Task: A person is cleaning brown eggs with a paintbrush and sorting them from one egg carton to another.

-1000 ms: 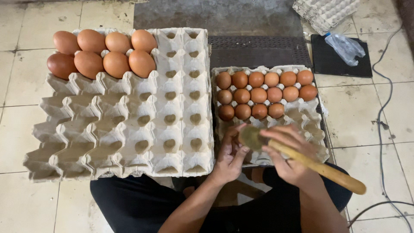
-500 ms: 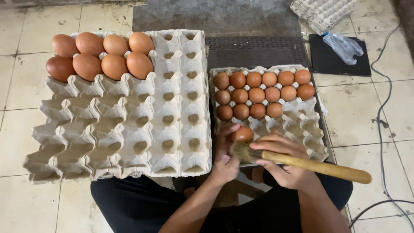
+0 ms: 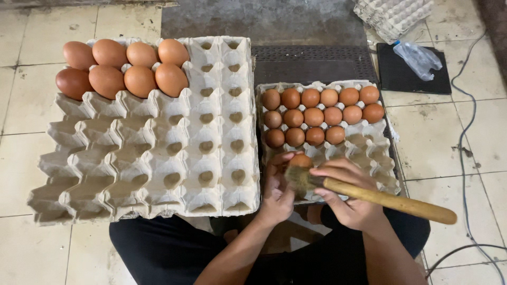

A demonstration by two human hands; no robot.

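A: What has each hand got?

B: The left hand (image 3: 277,190) is closed around a brown egg (image 3: 301,160), fingers (image 3: 275,168) curled up its near side, so only the top of the shell shows. The right hand (image 3: 346,198) is wrapped shut on the wooden handle of a brush (image 3: 388,200), and the bristles lie against the egg's lower side.

A: And where is the egg exactly?

B: Raised just above the near edge of the small egg tray (image 3: 388,177), in front of the person's lap, not seated in any cup. That tray carries three rows of brown eggs (image 3: 319,113) at its far end. The large egg tray (image 3: 153,153) to the left has eight bigger eggs (image 3: 124,66) in its far left corner; the other cups look bare.

A: How would you judge brushing is best done here?

B: I'd say with a light grip on the shell, letting the fingertips turn it so the bristles meet each side, and with short strokes from the wrist. Pressing hard looks risky, since the shell is thin and the handle is long and heavy at the far end.

A: How are the arms set?

B: Both forearms come up from the bottom edge and meet at the middle. The left wrist bends inward, palm facing right; the right hand sits knuckles up, with the handle running out to the right and slightly down over the tiled floor (image 3: 433,142).
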